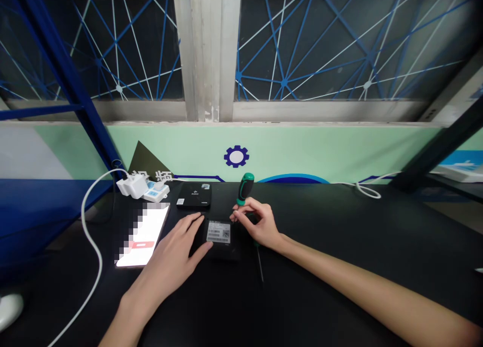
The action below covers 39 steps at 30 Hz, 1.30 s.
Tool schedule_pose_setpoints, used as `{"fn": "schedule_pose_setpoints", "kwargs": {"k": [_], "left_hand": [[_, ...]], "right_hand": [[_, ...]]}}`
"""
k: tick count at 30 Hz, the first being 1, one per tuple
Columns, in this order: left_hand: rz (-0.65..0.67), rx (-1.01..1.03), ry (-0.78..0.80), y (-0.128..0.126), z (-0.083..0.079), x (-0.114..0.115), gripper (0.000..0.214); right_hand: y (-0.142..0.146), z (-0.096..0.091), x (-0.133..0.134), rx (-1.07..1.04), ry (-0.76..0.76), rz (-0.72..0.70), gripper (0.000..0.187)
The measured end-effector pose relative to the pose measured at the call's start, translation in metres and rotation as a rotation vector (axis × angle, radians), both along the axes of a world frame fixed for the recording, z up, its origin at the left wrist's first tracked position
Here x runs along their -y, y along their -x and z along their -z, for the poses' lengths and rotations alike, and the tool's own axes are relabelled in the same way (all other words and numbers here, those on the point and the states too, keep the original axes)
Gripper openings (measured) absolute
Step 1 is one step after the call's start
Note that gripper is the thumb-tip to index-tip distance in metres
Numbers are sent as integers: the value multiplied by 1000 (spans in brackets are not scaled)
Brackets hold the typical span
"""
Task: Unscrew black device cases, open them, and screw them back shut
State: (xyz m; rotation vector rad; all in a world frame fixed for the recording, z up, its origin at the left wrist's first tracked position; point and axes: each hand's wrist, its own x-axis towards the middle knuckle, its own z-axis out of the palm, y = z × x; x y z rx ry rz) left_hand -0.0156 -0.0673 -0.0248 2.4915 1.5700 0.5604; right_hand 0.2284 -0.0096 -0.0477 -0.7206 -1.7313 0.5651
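A small black box (221, 239) with a white label on top lies on the black table (339, 246). My left hand (177, 254) rests flat on its left side, fingers stretched out, thumb along the box's front edge. My right hand (258, 221) is at the box's right rear corner, fingers pinched together around a green-handled screwdriver (244, 187). The handle points up and away, and the thin shaft (260, 264) shows below my wrist, lying toward me.
A second black box (194, 194) sits behind the first. A lit phone (143, 235) lies to the left, with a white charger (132, 186), a small white-blue device and a white cable (92, 246). Another white cable (368, 188) lies at the back right.
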Motion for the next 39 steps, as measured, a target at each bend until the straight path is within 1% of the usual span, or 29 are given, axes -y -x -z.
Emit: {"fn": "schedule_pose_setpoints", "kwargs": {"k": [3, 7, 12, 20, 24, 31, 39], "left_hand": [[7, -5, 31, 1, 1, 1, 57], [13, 3, 91, 3, 2, 2, 58], [8, 12, 121, 4, 2, 2, 61], [-9, 11, 86, 5, 8, -2, 64], [-13, 3, 94, 4, 7, -2, 64], [-20, -3, 126, 4, 6, -1, 65], [-18, -10, 146, 5, 5, -1, 66]], "right_hand": [[-1, -1, 1, 49, -27, -6, 14], [-1, -4, 2, 78, -31, -17, 15], [-1, -7, 3, 119, -27, -33, 17], [-1, -7, 0, 119, 14, -45, 20], [-1, -5, -1, 120, 13, -26, 20], [-1, 1, -5, 80, 25, 13, 31], [2, -2, -4, 76, 59, 4, 30]]}}
